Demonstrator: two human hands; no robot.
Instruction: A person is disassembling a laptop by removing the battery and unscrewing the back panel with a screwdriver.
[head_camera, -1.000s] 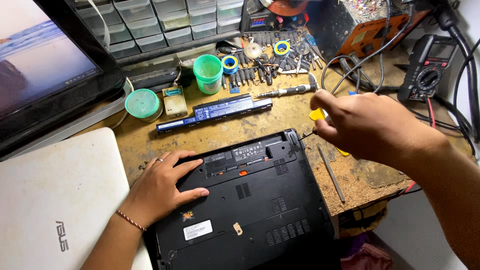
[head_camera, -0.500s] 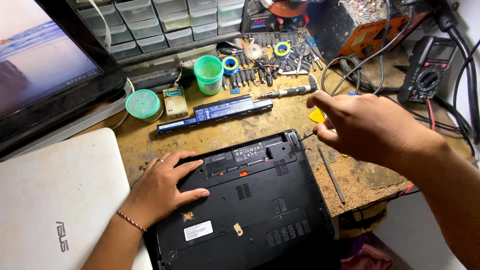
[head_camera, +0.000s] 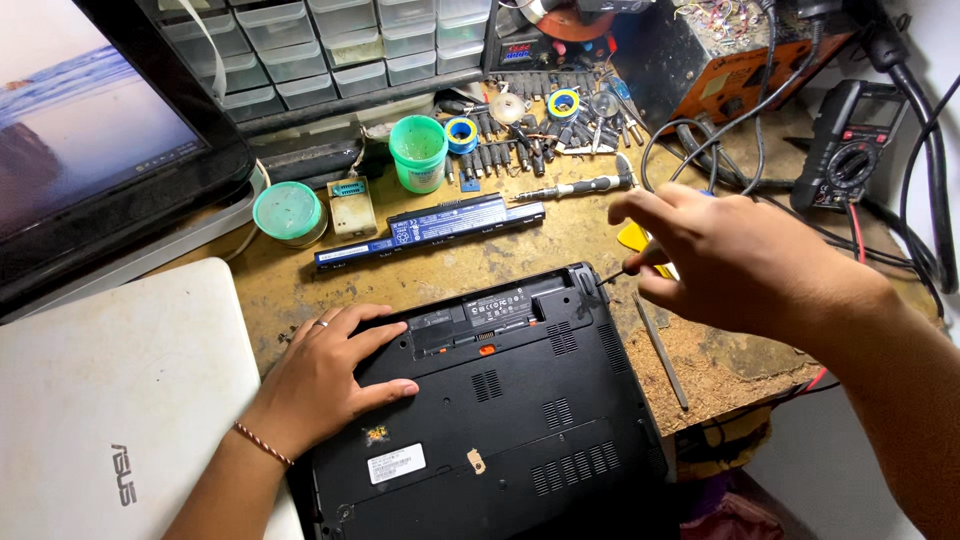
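Observation:
A black laptop (head_camera: 520, 420) lies upside down on the worn wooden bench, its battery bay empty. My left hand (head_camera: 325, 375) rests flat on the laptop's near left corner, fingers spread, holding it down. My right hand (head_camera: 730, 260) hovers over the far right corner and grips a small screwdriver (head_camera: 612, 275) whose thin tip points at the corner by the hinge. A yellow plastic piece (head_camera: 632, 237) shows just under my fingers. The long black battery (head_camera: 430, 228) lies on the bench behind the laptop.
A white closed laptop (head_camera: 110, 400) sits at left, a monitor (head_camera: 90, 140) behind it. Green tubs (head_camera: 418, 150), a second screwdriver (head_camera: 575, 186), loose bits, tape rolls, drawer bins, a multimeter (head_camera: 845, 150) and cables crowd the back. A thin metal rod (head_camera: 660, 350) lies right of the laptop.
My right hand has shifted slightly lower and left, bringing the screwdriver tip down to the laptop's far right corner. My left hand has stayed put.

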